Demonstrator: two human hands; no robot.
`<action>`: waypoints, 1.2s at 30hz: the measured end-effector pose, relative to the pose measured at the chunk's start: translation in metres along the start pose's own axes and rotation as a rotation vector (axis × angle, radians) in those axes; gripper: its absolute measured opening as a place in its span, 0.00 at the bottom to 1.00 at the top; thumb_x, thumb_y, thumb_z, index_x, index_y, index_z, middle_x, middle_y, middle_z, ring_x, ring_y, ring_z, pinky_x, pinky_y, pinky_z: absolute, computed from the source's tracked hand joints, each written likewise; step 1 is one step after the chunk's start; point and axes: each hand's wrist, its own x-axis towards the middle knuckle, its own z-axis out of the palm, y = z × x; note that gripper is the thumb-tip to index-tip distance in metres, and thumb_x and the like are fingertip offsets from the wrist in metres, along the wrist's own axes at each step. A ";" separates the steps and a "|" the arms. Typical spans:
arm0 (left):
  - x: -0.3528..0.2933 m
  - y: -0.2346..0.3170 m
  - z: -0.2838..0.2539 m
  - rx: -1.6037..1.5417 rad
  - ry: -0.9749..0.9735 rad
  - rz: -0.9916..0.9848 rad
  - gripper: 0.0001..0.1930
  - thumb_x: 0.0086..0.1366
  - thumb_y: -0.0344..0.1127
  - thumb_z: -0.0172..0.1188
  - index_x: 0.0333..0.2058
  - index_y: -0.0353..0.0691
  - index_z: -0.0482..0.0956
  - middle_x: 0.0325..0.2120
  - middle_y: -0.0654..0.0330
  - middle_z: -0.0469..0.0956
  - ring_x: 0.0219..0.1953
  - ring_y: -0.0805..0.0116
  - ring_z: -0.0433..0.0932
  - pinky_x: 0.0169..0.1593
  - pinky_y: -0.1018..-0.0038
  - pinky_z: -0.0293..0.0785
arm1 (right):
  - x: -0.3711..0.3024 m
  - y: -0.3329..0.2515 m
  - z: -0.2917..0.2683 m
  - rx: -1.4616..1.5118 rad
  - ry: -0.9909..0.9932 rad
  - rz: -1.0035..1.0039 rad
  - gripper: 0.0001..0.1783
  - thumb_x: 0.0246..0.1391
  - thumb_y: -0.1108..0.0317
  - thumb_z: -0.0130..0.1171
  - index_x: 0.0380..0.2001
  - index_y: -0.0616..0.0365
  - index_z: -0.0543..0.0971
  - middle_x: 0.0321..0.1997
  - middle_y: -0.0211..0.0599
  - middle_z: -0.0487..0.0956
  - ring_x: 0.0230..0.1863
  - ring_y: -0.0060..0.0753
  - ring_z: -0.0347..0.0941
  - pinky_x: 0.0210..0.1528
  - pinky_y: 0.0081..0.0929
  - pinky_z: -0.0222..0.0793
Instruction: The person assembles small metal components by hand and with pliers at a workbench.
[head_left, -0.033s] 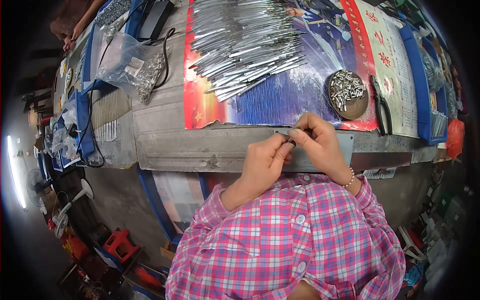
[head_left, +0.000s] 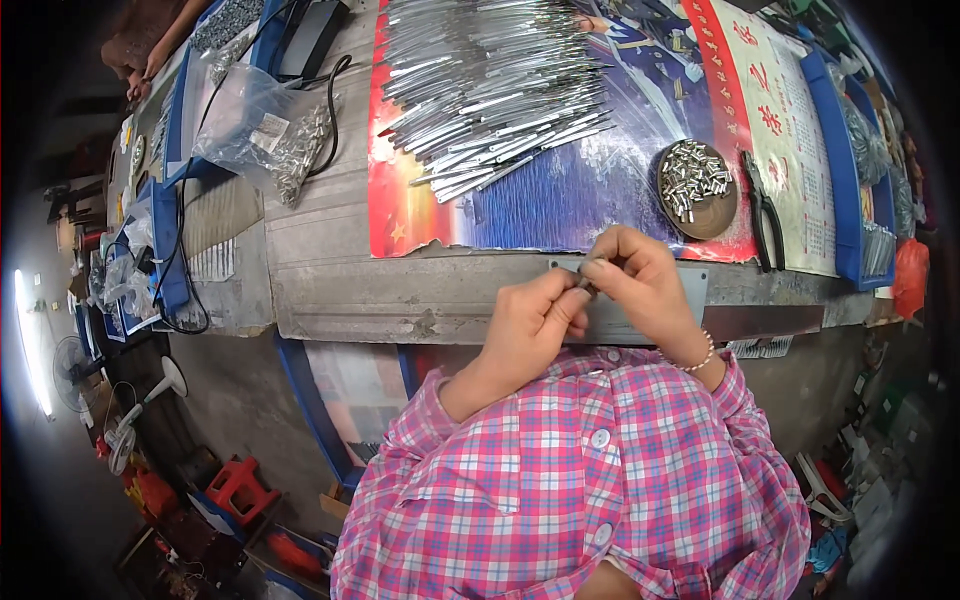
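My left hand point(head_left: 535, 318) and my right hand point(head_left: 645, 285) meet at the table's front edge, fingertips pinched together. Whatever small piece sits between them is mostly hidden by the fingers, and I cannot make out its kind. Under the hands lies a flat grey metal plate point(head_left: 690, 286). Beyond them, a large pile of thin silver metal strips point(head_left: 490, 90) covers a colourful poster point(head_left: 410, 215). To the right of the pile, a round bowl point(head_left: 712, 218) holds many small silver metal sleeves point(head_left: 695, 175). Black-handled pliers point(head_left: 765, 215) lie beside the bowl.
A clear plastic bag of metal parts point(head_left: 265, 135) lies at the left, near a black cable point(head_left: 332, 115). Blue bins stand along both sides, one blue bin point(head_left: 845, 170) at right. Below left are a red stool point(head_left: 240, 485) and a fan point(head_left: 172, 377). Another person's hand point(head_left: 135, 85) shows far left.
My fingers shift very slightly where they meet, and the right wrist moves a little to the right. The strips, the bowl and the pliers stay where they were.
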 end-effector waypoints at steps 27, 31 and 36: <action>-0.007 0.004 -0.008 -0.927 -0.342 -0.339 0.13 0.64 0.39 0.49 0.32 0.32 0.72 0.15 0.61 0.70 0.14 0.75 0.69 0.19 0.81 0.66 | -0.007 -0.005 -0.005 0.143 -0.124 -0.048 0.11 0.57 0.63 0.49 0.29 0.60 0.65 0.25 0.35 0.70 0.23 0.15 0.61 0.25 0.13 0.58; -0.004 0.007 -0.008 -0.944 -0.343 -0.366 0.13 0.64 0.39 0.49 0.31 0.32 0.72 0.15 0.61 0.70 0.14 0.75 0.68 0.18 0.81 0.66 | -0.006 -0.003 -0.002 0.240 -0.065 -0.058 0.11 0.57 0.63 0.48 0.29 0.60 0.65 0.25 0.35 0.70 0.22 0.16 0.62 0.24 0.13 0.58; -0.003 0.007 -0.007 -0.942 -0.402 -0.348 0.14 0.64 0.40 0.49 0.31 0.32 0.72 0.16 0.62 0.70 0.14 0.75 0.68 0.18 0.81 0.65 | -0.007 -0.005 -0.006 0.152 -0.067 -0.080 0.12 0.57 0.62 0.48 0.29 0.60 0.64 0.24 0.35 0.70 0.21 0.16 0.61 0.23 0.12 0.57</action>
